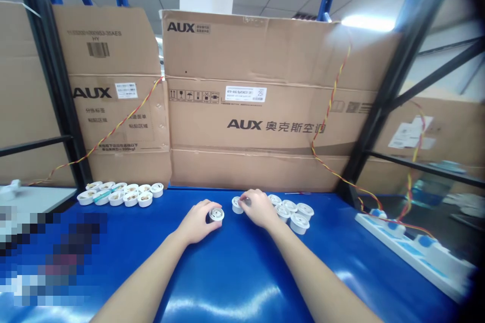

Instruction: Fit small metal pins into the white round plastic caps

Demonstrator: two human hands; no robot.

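Two small round white plastic pieces are at my hands, over the middle of the blue table (212, 272). My left hand (197, 222) is closed around one white round plastic piece (216, 214), its slotted top facing up. A little to the right, my right hand (258, 207) has its fingers pinched on the edge of a second white round piece (237, 205). Just beyond the right hand stands a group of several similar white round pieces (300, 222), partly hidden by that hand.
Two rows of white round cups (131, 199) with small brass-coloured bits stand at the back left, a teal pen-like tool (102, 194) across them. A white power strip (409, 252) lies at the right edge. Cardboard (257, 136) walls the back; a twisted wire (329, 106) hangs there.
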